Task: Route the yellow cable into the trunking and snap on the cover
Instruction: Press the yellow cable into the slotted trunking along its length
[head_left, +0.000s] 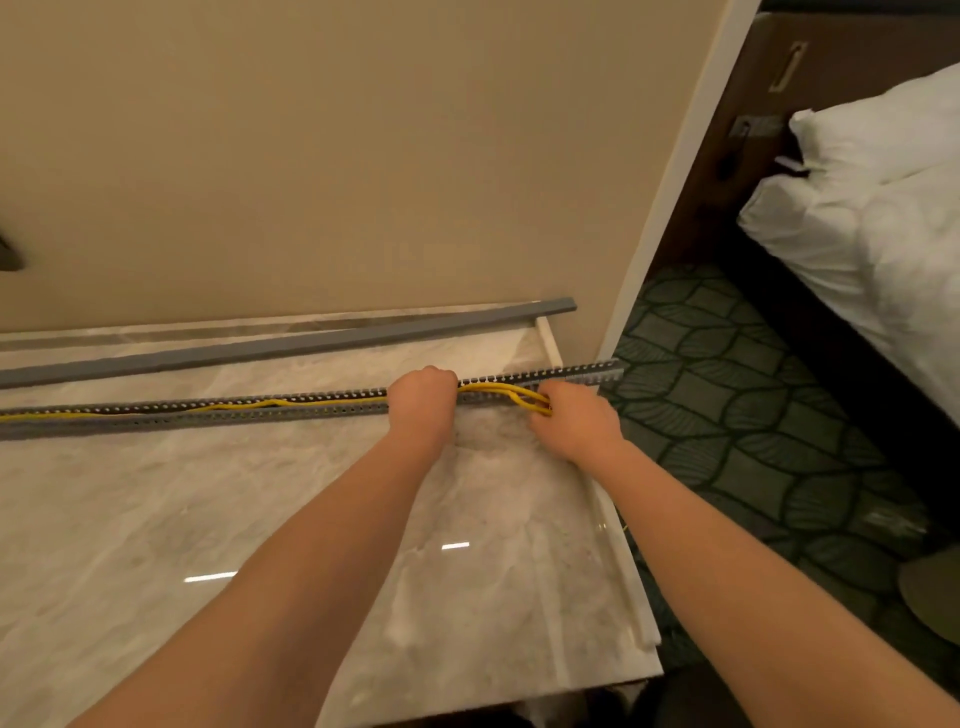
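Note:
A long grey slotted trunking (208, 413) lies across the marble table, its right end overhanging the table's edge. A yellow cable (311, 402) runs inside it from the left. Between my hands the yellow cable bulges out in loops above the channel. My left hand (422, 397) is closed over the trunking and the cable. My right hand (574, 421) pinches the looped cable strands at the trunking's near wall. The grey cover (291, 343) lies loose behind the trunking, along the wall.
The marble table (260, 519) ends at a white edge strip (618, 561) on the right. A beige wall (337, 156) stands right behind. Patterned dark carpet (753, 431) and a bed with white linen (872, 218) are to the right.

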